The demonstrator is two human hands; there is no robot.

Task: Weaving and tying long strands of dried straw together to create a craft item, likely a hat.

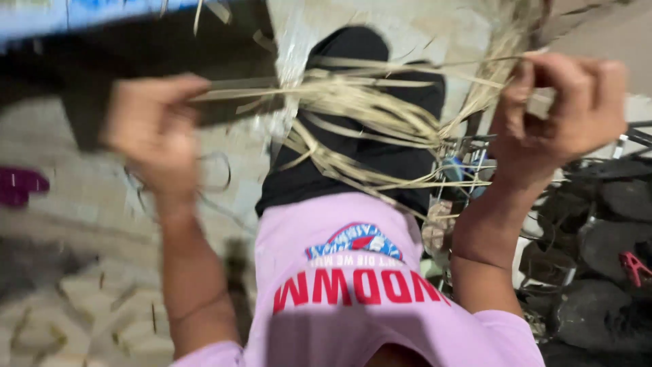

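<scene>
The bundle of pale dry straw-like fibre strands runs horizontally between the 2 hands, the left hand fingers pinching 1 end and the right hand fingers curled shut on the other.

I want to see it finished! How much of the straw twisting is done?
Done: hard to tell; no finished piece shows in this blurry view. In hand: the left hand and right hand both grip a loose bundle of dry straw strips stretched between them over the lap. Left: most strips hang loose and tangled, not bound together.
</scene>
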